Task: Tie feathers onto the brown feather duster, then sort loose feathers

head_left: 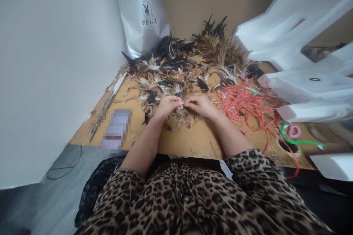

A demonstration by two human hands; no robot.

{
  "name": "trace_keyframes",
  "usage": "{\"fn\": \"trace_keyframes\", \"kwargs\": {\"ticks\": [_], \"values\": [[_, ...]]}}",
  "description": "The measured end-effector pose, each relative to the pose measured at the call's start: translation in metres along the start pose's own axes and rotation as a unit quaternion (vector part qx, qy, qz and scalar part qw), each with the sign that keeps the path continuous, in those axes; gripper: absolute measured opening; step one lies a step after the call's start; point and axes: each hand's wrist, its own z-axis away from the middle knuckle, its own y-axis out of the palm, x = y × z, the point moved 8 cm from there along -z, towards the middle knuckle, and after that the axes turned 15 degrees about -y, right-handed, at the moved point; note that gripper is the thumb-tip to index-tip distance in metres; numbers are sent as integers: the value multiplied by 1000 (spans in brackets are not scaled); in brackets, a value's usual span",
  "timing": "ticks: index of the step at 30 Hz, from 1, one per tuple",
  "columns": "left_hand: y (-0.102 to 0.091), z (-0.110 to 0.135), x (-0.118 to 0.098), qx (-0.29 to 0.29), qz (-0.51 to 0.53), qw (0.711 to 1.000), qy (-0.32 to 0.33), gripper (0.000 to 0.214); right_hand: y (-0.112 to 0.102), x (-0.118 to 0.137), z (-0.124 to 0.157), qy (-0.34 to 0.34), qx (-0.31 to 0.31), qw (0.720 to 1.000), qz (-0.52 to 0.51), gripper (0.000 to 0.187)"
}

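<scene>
My left hand (168,105) and my right hand (200,105) meet over the middle of a wooden table (193,141). Both are closed in a pinch, fingertips almost touching, on small feathers (183,104) held between them. Loose brown, black and white feathers (171,77) lie scattered just beyond my hands. A thicker heap of tan and dark feathers (220,47) sits at the back.
A tangle of red strings (245,104) lies right of my hands. A green cord (298,140) and a pink ring (294,131) are at far right. White plastic bags (309,80) pile on the right, a silver bag (143,14) stands behind. A blurred flat object (116,134) lies left.
</scene>
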Motion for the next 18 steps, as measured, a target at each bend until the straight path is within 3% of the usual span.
{"fn": "trace_keyframes", "kwargs": {"ticks": [5, 10, 18], "values": [[-4, -4, 4, -10, -6, 1000, -4, 25, 5, 2, 0, 3, 18, 1000, 7, 17], [-1, 3, -6, -35, -58, 997, 36, 20, 0, -8, 6, 82, -62, 994, -31, 27], [15, 21, -19, -11, -79, 994, 71, 20, 4, -5, 2, 71, 8, 996, 50, 24]]}}
